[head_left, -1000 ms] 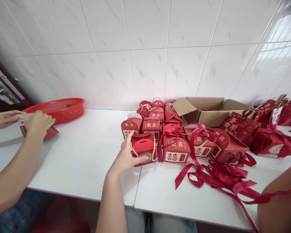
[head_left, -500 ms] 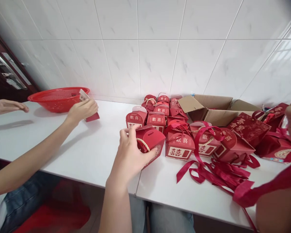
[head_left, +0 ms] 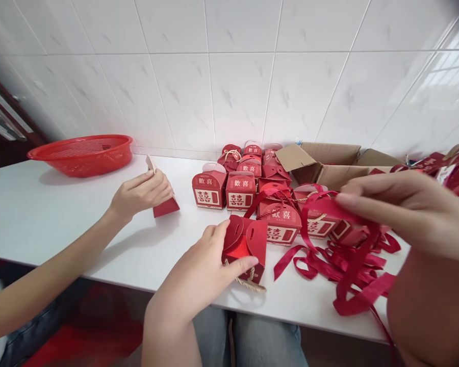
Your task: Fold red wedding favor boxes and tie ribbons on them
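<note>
My left hand [head_left: 199,267] grips a small red gift box [head_left: 257,242] near the table's front edge. The box's top flaps show slots, with bright red between them, and its gold rope handle [head_left: 254,287] hangs down the near side. At the right my right hand [head_left: 409,211] pinches a dark red ribbon [head_left: 369,237], which loops down towards the tabletop. Beneath it lies a tangled pile of ribbons [head_left: 329,270]. Just beyond my left hand, several finished-looking red boxes [head_left: 240,188] with Chinese characters stand in rows.
On the left, a co-worker's hand [head_left: 143,191] holds a red folded box [head_left: 166,208] on the white table [head_left: 126,255]. A red plastic basket [head_left: 84,158] stands at the back left. An open cardboard box [head_left: 332,153] sits against the tiled wall, behind the gift boxes.
My left hand has turned the gift box so its top faces me and brought it nearer. My right hand has come in from the right edge with the ribbon. The co-worker's hand has moved right.
</note>
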The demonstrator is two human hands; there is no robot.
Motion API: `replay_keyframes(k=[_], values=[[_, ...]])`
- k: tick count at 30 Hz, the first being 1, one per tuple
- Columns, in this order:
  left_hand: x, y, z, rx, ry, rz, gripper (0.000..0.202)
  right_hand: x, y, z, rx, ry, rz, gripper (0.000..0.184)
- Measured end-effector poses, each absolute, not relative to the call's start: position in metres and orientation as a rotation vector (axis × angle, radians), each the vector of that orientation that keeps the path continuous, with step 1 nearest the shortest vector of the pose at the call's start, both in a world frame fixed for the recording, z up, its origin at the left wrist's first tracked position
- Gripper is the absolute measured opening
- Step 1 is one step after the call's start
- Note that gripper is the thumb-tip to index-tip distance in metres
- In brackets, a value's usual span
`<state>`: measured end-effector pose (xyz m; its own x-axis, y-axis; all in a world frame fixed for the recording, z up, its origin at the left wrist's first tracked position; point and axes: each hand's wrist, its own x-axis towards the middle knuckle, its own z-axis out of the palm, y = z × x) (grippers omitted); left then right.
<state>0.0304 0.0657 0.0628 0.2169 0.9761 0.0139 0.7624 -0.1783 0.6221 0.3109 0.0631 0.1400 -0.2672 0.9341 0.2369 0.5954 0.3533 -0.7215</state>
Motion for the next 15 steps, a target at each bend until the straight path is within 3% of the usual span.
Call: replay_keyframes(k=[7,15], values=[[0.035,0.072,0.061,1.985,1.557,0.521,0.051,0.280,0.105,0.114,-1.269,-2.369,0.908,0.039],[0.036,0.070,0.069,1.963,1.525,0.422,0.064,0.271,0.110,0.105,-1.323,-2.447,0.870,0.036]])
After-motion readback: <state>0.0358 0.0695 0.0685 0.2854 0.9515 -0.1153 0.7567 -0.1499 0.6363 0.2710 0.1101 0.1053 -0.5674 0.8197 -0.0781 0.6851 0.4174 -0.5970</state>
